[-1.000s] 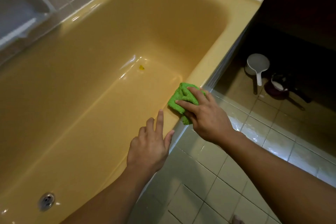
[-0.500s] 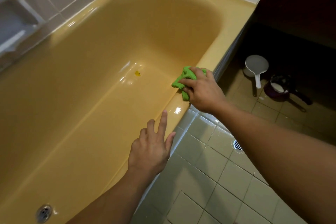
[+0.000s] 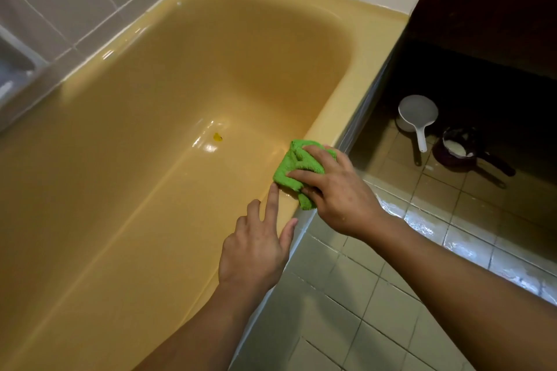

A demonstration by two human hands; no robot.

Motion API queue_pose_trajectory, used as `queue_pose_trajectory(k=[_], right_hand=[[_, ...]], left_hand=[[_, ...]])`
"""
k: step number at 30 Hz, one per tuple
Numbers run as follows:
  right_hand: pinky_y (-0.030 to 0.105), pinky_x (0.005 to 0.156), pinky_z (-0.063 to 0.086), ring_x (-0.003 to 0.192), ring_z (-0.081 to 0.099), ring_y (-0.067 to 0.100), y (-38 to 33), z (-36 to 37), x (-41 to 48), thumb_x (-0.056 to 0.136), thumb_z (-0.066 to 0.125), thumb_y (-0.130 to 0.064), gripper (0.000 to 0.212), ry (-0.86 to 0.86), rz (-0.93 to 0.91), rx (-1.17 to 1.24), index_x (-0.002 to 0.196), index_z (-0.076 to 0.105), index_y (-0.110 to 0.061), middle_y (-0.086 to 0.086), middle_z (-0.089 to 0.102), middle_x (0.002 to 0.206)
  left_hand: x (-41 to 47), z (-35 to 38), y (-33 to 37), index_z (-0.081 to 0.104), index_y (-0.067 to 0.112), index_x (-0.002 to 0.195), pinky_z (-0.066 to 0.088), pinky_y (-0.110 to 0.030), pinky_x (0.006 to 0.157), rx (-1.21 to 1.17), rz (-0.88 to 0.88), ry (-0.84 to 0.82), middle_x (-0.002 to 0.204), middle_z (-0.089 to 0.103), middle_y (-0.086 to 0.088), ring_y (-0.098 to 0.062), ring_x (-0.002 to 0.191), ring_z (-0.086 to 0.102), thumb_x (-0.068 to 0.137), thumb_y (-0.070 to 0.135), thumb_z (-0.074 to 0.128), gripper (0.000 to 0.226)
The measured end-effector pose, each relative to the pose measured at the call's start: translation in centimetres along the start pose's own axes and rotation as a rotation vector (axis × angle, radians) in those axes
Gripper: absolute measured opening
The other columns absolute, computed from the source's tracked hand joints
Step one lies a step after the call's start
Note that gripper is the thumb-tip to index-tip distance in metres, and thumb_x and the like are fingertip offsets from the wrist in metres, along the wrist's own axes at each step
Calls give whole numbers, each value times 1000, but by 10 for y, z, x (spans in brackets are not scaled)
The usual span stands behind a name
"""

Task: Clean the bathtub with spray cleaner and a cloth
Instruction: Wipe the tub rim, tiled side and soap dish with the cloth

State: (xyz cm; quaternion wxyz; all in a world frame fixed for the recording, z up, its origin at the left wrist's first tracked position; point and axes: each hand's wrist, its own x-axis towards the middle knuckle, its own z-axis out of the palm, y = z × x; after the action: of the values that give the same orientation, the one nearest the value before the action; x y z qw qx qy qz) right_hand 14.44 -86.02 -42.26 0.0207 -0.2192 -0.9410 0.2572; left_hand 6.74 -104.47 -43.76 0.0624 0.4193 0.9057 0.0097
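Glossy yellow bathtub (image 3: 366, 90); right hand (image 3: 340, 193) grips fluffy cloth (image 3: 292, 167); left hand (image 3: 253, 250) released.

Cloth (image 3: 297, 170) on bathtub (image 3: 346, 117) rim
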Motion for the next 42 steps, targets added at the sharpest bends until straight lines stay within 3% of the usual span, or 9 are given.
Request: queue_pose_trajectory(k=[7, 12, 16, 23, 30, 38, 42], right_hand=[[52, 111, 42, 149, 13, 25, 24, -14, 19, 103, 52, -37, 36, 42, 29, 22, 137, 57, -48, -10, 22, 164], [53, 115, 37, 148, 16, 28, 57, -37, 56, 102, 52, -38, 36, 78, 96, 25, 137, 59, -44, -7, 24, 164], [52, 116, 36, 146, 17, 28, 82, -57, 90, 104, 51, -38, 35, 74, 128, 11, 137, 59, -44, -6, 23, 164], [52, 120, 28, 143, 19, 36, 104, -69, 129, 104, 47, -42, 36, 83, 135, -19, 139, 58, -41, -2, 23, 164], [53, 122, 25, 149, 11, 30, 115, -72, 110, 103, 52, -38, 35, 23, 43, 64, 137, 59, -42, -6, 21, 165], [49, 119, 31, 151, 12, 24, 139, -86, 107, 102, 55, -37, 36, -19, -34, 67, 136, 59, -49, -12, 23, 164], [47, 119, 28, 150, 14, 25, 154, -97, 124, 102, 55, -34, 35, 14, -5, 71, 135, 61, -47, -10, 25, 163]], left_hand=[[24, 4, 13, 4, 29, 165, 45, -31, 54, 27, 13, 55, 138, 52, -5, -20, 90, 64, 102, 68, 14, 75], [45, 1, 24, 20, 24, 164, 48, -34, 46, 15, 6, 23, 129, 59, -9, -22, 79, 65, 104, 66, 20, 74], [63, -1, 35, 21, 23, 164, 46, -33, 45, 20, -7, 1, 127, 59, -8, -22, 79, 64, 104, 66, 22, 74], [90, -5, 55, -3, 29, 164, 52, -34, 59, 41, -17, 0, 140, 49, -4, -20, 95, 64, 102, 70, 11, 76], [111, -3, 68, 20, 25, 164, 46, -34, 42, 60, -33, 3, 123, 61, -8, -23, 75, 65, 101, 68, 21, 76], [139, -8, 88, 24, 22, 163, 33, -30, 41, 83, -15, 23, 117, 60, -9, -23, 71, 61, 101, 67, 26, 77], [151, -7, 94, 25, 23, 163, 42, -33, 41, 74, -5, 31, 120, 60, -11, -23, 72, 62, 101, 66, 28, 76]])
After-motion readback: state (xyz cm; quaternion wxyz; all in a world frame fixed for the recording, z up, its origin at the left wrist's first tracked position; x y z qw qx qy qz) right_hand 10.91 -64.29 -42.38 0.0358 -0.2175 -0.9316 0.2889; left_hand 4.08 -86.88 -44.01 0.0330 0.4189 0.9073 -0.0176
